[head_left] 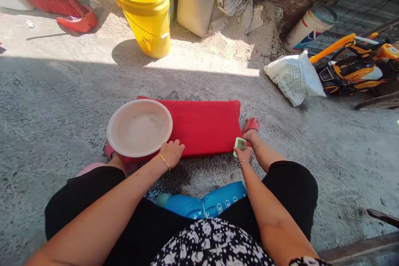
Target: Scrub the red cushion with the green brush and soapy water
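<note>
A wet-looking red cloth (202, 126) lies over a low rectangular block or bench between my feet; what is beneath it is hidden. My left hand (172, 152) rests on the near edge of the cloth, fingers slightly bent and apart, close beside the rim of a pale pink basin (114, 143). Cloudy water (145, 131) fills part of the basin, which sits on the left end of the cloth. At the near right corner, my right hand (245, 154) is closed on a small pale green scrubbing brush (240, 144), its bristles facing up.
A yellow bucket (149, 25) stands ahead, with a red dustpan (81, 20) to its left. Behind are a large sack (198, 0) and a sand pile (230, 41). A white bag (296, 77) lies by an orange toy vehicle (352, 68). Blue packaging (205, 201) is beneath me.
</note>
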{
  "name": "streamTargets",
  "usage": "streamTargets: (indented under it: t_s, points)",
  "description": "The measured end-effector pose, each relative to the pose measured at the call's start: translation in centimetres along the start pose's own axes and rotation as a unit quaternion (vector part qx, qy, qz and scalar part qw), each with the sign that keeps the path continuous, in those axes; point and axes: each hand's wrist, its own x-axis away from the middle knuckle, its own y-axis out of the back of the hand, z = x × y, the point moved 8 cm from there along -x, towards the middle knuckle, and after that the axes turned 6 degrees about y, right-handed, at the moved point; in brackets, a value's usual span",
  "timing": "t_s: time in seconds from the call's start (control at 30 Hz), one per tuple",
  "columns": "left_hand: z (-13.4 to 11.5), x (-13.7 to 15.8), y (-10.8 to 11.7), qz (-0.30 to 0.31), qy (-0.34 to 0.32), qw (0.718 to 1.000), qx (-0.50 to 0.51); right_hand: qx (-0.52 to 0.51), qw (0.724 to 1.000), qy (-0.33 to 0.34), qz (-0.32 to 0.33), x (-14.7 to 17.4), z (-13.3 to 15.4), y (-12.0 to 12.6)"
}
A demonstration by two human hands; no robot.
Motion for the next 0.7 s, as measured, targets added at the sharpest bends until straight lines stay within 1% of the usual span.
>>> streamTargets:
  t_s: [0.03,0.07,0.1,0.13,0.17,0.2,0.23,0.27,0.3,0.33,0.37,0.4,0.43,0.47,0.5,0.53,0.57,0.63,0.67,0.7]
  points:
    - [0.3,0.2,0.2,-0.002,0.004,1.0,0.005,-0.001,1.0,-0.007,-0.009,-0.6,-0.2,0.6]
    - [0.7,0.3,0.3,-0.003,0.009,1.0,0.009,-0.002,1.0,0.002,-0.013,-0.9,0.2,0.7]
    - [1.1,0.5,0.4,-0.004,0.016,1.0,0.013,-0.008,1.0,0.023,-0.012,-0.7,1.3,0.4]
    - [1.5,0.6,0.3,-0.003,0.022,1.0,0.015,-0.015,0.998,0.063,-0.003,0.0,3.0,-0.3]
    - [2.0,0.8,0.0,-0.001,0.029,0.999,0.016,-0.018,0.993,0.118,0.014,1.3,5.2,-1.5]
    - [2.4,0.8,-0.3,0.002,0.035,0.999,0.016,-0.017,0.982,0.185,0.038,3.2,7.8,-3.0]
    - [2.7,0.9,-0.8,0.005,0.04,0.999,0.015,-0.008,0.964,0.257,0.066,5.7,10.6,-4.8]
    - [3.0,0.9,-1.4,0.01,0.042,0.999,0.015,0.007,0.94,0.327,0.095,8.6,13.2,-6.5]
    - [3.2,1.0,-2.0,0.016,0.043,0.999,0.014,0.029,0.914,0.387,0.121,11.5,15.4,-8.1]
    - [3.3,1.0,-2.5,0.023,0.042,0.999,0.014,0.052,0.889,0.432,0.142,14.2,17.2,-9.6]
    - [3.4,1.1,-3.1,0.031,0.039,0.999,0.014,0.075,0.868,0.465,0.158,16.4,18.4,-10.7]
    - [3.3,1.1,-3.5,0.039,0.036,0.999,0.015,0.095,0.853,0.484,0.168,17.9,19.2,-11.4]
    - [3.2,1.2,-3.7,0.044,0.034,0.998,0.018,0.111,0.848,0.489,0.174,18.6,19.3,-11.8]
    - [3.1,1.4,-3.7,0.045,0.032,0.998,0.022,0.121,0.851,0.479,0.176,18.4,18.9,-11.7]
    - [3.0,1.5,-3.5,0.043,0.031,0.998,0.029,0.125,0.864,0.456,0.175,17.4,17.8,-11.2]
    - [2.7,1.6,-3.2,0.037,0.028,0.998,0.036,0.124,0.884,0.417,0.169,15.8,16.2,-10.3]
    - [2.5,1.7,-2.8,0.03,0.025,0.998,0.042,0.116,0.912,0.36,0.157,13.5,14.1,-9.0]
    - [2.0,1.9,-2.0,0.017,0.013,0.999,0.049,0.095,0.965,0.215,0.113,8.6,9.0,-5.8]
    - [1.8,2.0,-1.6,0.012,0.008,0.999,0.05,0.087,0.982,0.146,0.088,6.6,6.7,-4.2]
    - [1.7,2.0,-1.4,0.009,0.004,0.999,0.049,0.082,0.99,0.091,0.064,5.0,4.8,-2.7]
